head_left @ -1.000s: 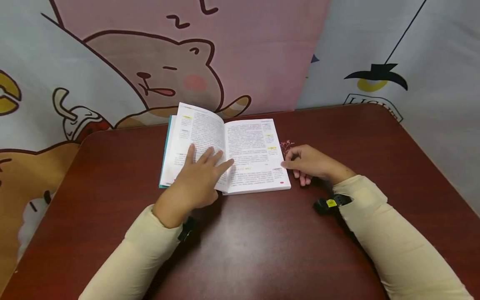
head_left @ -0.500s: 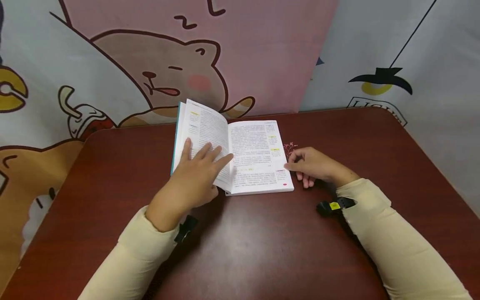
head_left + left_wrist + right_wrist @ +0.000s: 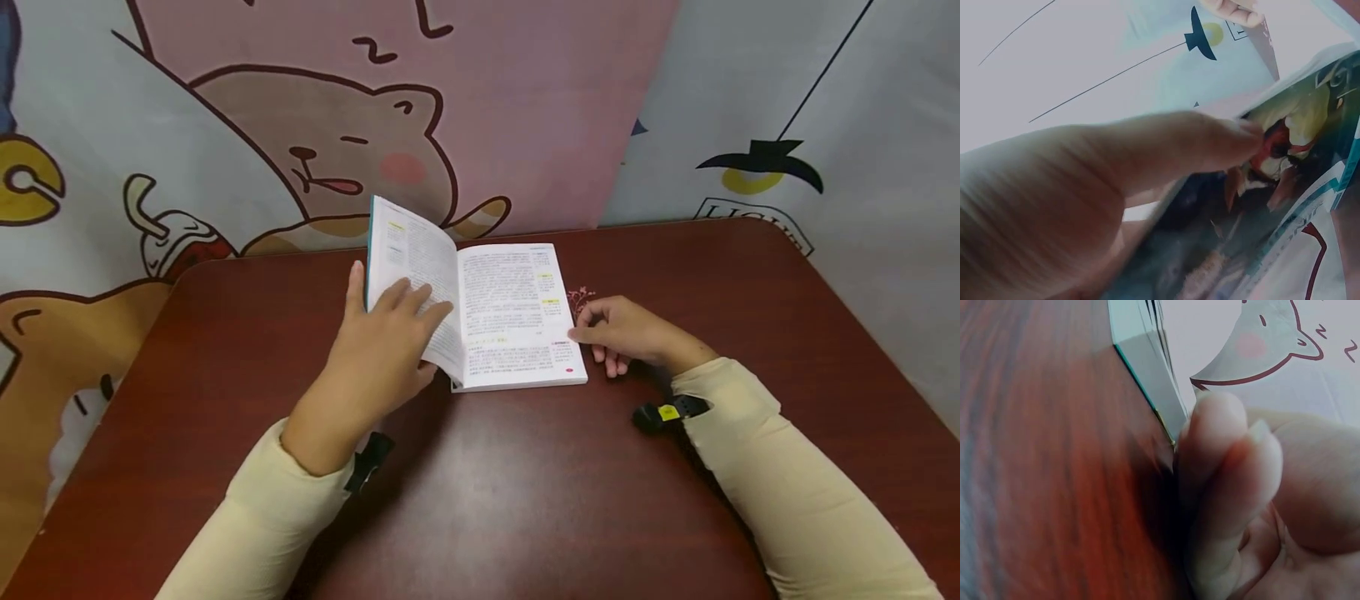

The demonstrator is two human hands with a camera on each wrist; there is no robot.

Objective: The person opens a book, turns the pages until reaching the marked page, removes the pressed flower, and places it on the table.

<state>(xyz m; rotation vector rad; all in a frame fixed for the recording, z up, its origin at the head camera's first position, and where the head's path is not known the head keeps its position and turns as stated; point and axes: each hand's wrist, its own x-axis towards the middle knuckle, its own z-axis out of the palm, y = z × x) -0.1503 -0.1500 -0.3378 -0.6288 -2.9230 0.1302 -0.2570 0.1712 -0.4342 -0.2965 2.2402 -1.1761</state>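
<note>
An open book (image 3: pixel 506 317) with printed pages lies on the table in the head view. Its left side, a raised cover with pages (image 3: pixel 408 250), tilts upward. My left hand (image 3: pixel 375 358) holds that side, with several fingers over the page. In the left wrist view, one digit lies against the illustrated outer cover (image 3: pixel 1285 144). At the right page edge, my right hand (image 3: pixel 633 329) pinches near the lower corner. Its curled fingers (image 3: pixel 1235 481) sit beside the book's end in the right wrist view; the exact contact is hidden there.
The reddish-brown table (image 3: pixel 525 492) reaches back to a cartoon-printed backdrop (image 3: pixel 555 108). A small pink branch print (image 3: pixel 580 297) shows beside the book. Dark straps with small black devices (image 3: pixel 651 415) are on both wrists.
My left hand has moved slightly left, raising the left pages and cover; the teal cover edge has swung up and inward. My right hand stays at the right page edge.
</note>
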